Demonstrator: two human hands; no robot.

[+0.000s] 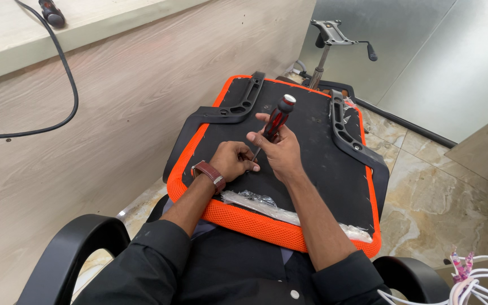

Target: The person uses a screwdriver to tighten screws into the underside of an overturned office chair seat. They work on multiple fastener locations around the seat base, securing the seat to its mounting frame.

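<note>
Beside right hand (280,151): bagged screws (255,199)

Upturned chair seat (312,141), orange-edged, on lap; clear plastic bag (266,208), perhaps screws, on near edge.

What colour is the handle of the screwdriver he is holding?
Red and black with a pale cap, on the red-and-black screwdriver handle in the right hand; head view.
</note>
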